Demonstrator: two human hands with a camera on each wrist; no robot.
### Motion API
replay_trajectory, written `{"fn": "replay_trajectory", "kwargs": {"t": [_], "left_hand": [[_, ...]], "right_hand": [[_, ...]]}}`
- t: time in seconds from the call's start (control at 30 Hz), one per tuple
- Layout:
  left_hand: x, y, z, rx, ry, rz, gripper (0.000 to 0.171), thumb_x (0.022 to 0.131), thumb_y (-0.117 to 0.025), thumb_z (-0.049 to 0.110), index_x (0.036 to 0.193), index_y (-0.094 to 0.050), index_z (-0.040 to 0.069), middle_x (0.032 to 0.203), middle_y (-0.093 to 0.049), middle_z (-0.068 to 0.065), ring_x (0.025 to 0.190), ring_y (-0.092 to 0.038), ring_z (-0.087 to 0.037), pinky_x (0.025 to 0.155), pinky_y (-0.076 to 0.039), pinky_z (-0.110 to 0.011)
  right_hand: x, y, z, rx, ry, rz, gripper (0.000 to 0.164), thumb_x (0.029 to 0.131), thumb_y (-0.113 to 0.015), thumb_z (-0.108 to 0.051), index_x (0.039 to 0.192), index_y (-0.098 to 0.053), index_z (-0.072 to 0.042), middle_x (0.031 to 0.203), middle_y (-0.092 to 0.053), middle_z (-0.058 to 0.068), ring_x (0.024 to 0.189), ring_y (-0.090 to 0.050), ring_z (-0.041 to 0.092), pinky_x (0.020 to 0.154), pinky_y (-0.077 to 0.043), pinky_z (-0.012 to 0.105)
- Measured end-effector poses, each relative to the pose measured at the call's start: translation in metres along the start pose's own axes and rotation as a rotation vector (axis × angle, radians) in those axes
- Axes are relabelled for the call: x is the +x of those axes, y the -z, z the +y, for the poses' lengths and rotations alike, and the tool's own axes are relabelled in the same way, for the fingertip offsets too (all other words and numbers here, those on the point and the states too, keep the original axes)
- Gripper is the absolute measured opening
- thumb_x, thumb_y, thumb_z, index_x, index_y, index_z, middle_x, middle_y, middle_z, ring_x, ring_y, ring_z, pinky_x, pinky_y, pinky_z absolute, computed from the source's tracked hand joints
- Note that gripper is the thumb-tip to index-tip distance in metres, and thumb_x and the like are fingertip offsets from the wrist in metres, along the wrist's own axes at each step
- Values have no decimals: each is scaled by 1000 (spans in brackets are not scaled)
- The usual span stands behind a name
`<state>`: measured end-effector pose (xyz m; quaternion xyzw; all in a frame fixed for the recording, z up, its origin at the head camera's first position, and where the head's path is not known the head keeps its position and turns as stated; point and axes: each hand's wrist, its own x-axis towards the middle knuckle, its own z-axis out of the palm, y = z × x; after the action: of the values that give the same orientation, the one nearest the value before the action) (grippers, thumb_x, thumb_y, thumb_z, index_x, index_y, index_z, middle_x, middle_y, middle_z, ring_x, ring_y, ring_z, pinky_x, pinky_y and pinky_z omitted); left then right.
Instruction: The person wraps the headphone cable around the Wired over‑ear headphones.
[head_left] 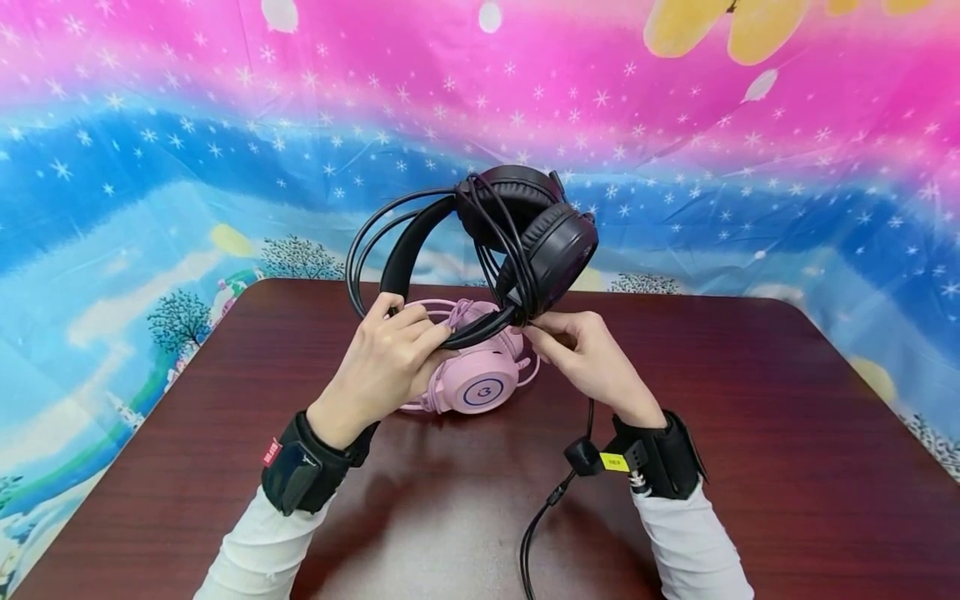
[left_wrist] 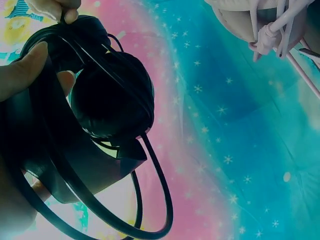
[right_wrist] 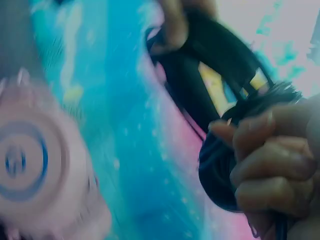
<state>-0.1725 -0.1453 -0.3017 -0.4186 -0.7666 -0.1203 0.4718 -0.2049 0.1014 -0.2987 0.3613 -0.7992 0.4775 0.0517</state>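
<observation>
A pair of black over-ear headphones [head_left: 551, 258] is held up above the table, its ear cups at the upper right. My left hand [head_left: 386, 354] grips the padded headband, thumb and fingers around it, as the left wrist view also shows. Black cable [head_left: 517, 267] is wound around the headphones and loops out past the headband. At the lower ear cup my right hand [head_left: 588, 358] pinches the cable where it gathers; the curled fingers [right_wrist: 270, 165] hide the exact spot. Pink headphones [head_left: 480, 387] lie on the table behind and below the black pair, partly covered by it.
The dark reddish-brown table [head_left: 750, 400] ends at a patterned cloth backdrop [head_left: 712, 167]. A small black block [head_left: 583, 457] hangs on a cable beside the right wrist strap [head_left: 663, 458]. Cable [head_left: 528, 542] runs down from it to the near edge of the view.
</observation>
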Motion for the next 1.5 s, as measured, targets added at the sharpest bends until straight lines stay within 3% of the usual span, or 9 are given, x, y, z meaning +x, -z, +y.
{"fn": "replay_trajectory", "kwargs": {"t": [0.13, 0.33, 0.7, 0.87, 1.03, 1.27, 1.4, 1.47, 1.5], "left_hand": [[1, 1, 1, -3, -8, 2, 22, 73, -75, 3, 75, -54, 2, 65, -53, -8, 66, -51, -25, 70, -39, -46], [5, 5, 3, -2, -22, -5, 17, 77, -71, 6, 75, -55, 2, 65, -53, -7, 66, -50, -24, 73, -40, -46], [5, 7, 6, 13, -55, -39, 18, 74, -74, 4, 77, -57, 1, 66, -55, -7, 67, -51, -23, 73, -40, -46], [3, 3, 6, 33, -89, -60, 24, 71, -75, 3, 73, -51, 2, 64, -50, -5, 65, -48, -22, 72, -40, -43], [1, -1, 5, 30, -116, -64, 21, 73, -72, 3, 72, -52, 3, 62, -49, -3, 63, -47, -21, 71, -40, -42], [2, -5, 7, 16, -158, -97, 22, 70, -73, 1, 73, -51, 4, 61, -50, -1, 63, -46, -19, 71, -41, -40], [3, -5, 11, -7, -165, -108, 26, 70, -75, 3, 73, -49, 5, 59, -47, 0, 62, -43, -17, 70, -40, -38], [4, -4, 13, -12, -166, -111, 26, 72, -75, 5, 73, -49, 5, 59, -47, 0, 62, -42, -17, 70, -40, -38], [4, -4, 13, -12, -167, -113, 26, 72, -74, 6, 73, -49, 5, 59, -48, 0, 62, -42, -17, 70, -40, -38]], "right_hand": [[-3, 2, 0, -130, 106, 51, 18, 90, -55, 4, 96, -70, -4, 60, -39, -6, 50, -33, 11, 49, -26, 26], [-7, 6, -4, -256, 295, 110, 22, 86, -58, 10, 99, -71, -3, 62, -40, -9, 51, -35, 7, 49, -30, 25], [-15, 18, -13, -335, 406, 146, 22, 77, -70, 11, 91, -71, -5, 78, -65, -2, 58, -45, 5, 54, -36, 20], [-20, 26, -18, -182, 372, 106, 25, 78, -66, 14, 94, -71, -4, 76, -64, -4, 54, -44, 6, 50, -35, 20], [-23, 35, -19, -11, 369, 106, 32, 83, -56, 19, 106, -69, 0, 84, -68, 2, 50, -31, 5, 47, -27, 23], [-31, 48, -20, 136, 281, 76, 22, 85, -60, 12, 104, -69, 6, 88, -71, 10, 72, -64, 12, 59, -41, 18], [-31, 48, -19, 124, 277, 201, 22, 83, -60, 15, 99, -71, 4, 82, -71, 7, 46, -36, 5, 44, -23, 21], [-30, 47, -18, 103, 302, 258, 24, 81, -61, 18, 96, -72, 4, 75, -68, 4, 46, -21, 7, 43, -18, 24], [-30, 46, -17, 103, 309, 281, 24, 79, -61, 19, 95, -71, 4, 75, -68, 3, 46, -22, 7, 44, -18, 24]]}}
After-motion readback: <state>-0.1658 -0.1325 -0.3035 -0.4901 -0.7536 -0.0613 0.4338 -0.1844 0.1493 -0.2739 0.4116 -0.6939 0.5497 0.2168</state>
